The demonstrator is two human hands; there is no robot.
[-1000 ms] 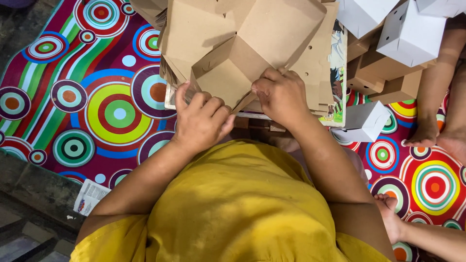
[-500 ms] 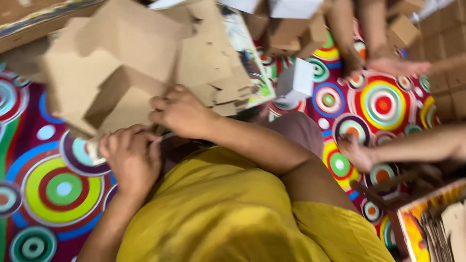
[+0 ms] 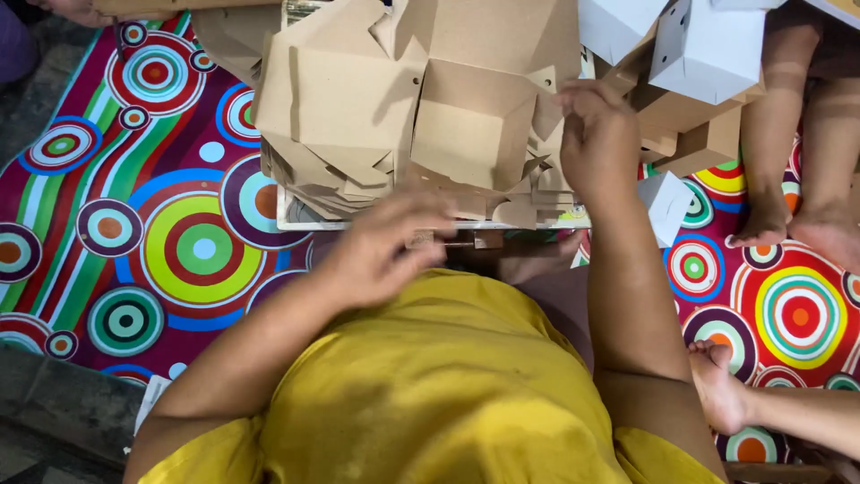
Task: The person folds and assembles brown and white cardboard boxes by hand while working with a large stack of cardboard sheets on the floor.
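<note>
A half-folded brown cardboard box (image 3: 466, 125) lies on top of a stack of flat brown cardboard blanks (image 3: 349, 108) in front of me. My right hand (image 3: 598, 134) rests on the box's right side, fingers bent over its flap. My left hand (image 3: 385, 246) hovers near the front edge of the stack, fingers loosely curled, holding nothing that I can see. The stack sits on a printed board (image 3: 296, 220). I wear a yellow top.
A mat with coloured circles (image 3: 179, 242) covers the floor. Folded white boxes (image 3: 708, 45) and brown boxes (image 3: 699, 134) are piled at the back right. Another person's legs and feet (image 3: 797, 215) stand to the right, and another hand (image 3: 721, 390) reaches in low on the right.
The view has swung back over the stack. My right hand has moved up to the right side of the box, and my left hand has come off the cardboard toward me.
</note>
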